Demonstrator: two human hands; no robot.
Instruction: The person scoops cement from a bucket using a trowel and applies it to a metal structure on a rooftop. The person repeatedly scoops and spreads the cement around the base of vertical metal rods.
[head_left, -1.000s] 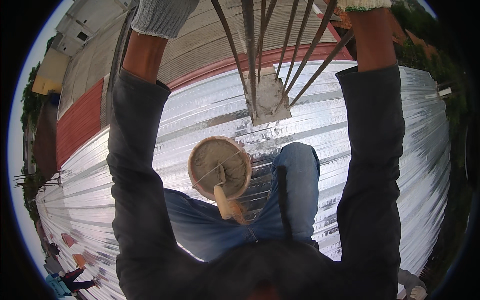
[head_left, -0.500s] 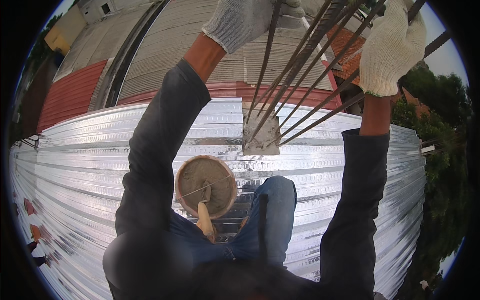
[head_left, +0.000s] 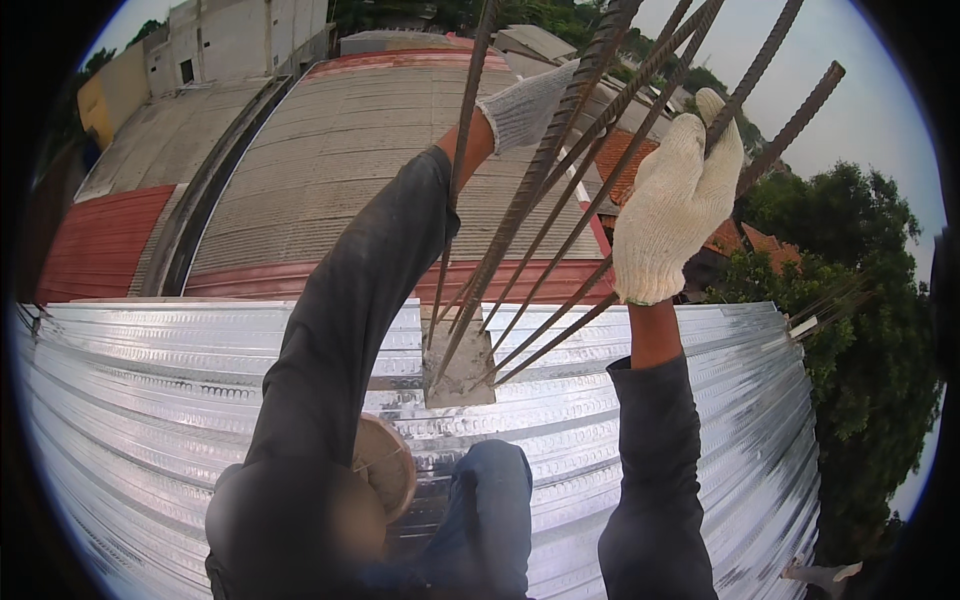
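Several ribbed steel rebars [head_left: 525, 190] rise and fan outward from a square concrete stub [head_left: 455, 385]. My right hand [head_left: 665, 215], in a white knit glove, closes on a rebar on the right side, which passes between thumb and fingers. My left hand [head_left: 530, 108], in a matching glove, reaches in among the bars from the left. A thick rebar in front hides its fingers, so its grip does not show. Below my left forearm stands a round bucket [head_left: 408, 475] of grey mortar, partly covered by the sleeve.
Shiny corrugated metal decking [head_left: 560, 420] surrounds the stub, and my bent knee [head_left: 495, 480] is over it. Beyond the deck edge lie a lower grey corrugated roof [head_left: 350, 150] and red roofing [head_left: 105, 245]. Trees [head_left: 850, 300] border the right side.
The view has tilted up, showing more roofs and sky. My left hand has gone behind the thick bars. The right hand remains at the right-side bars, and the trowel at the bucket is now hidden.
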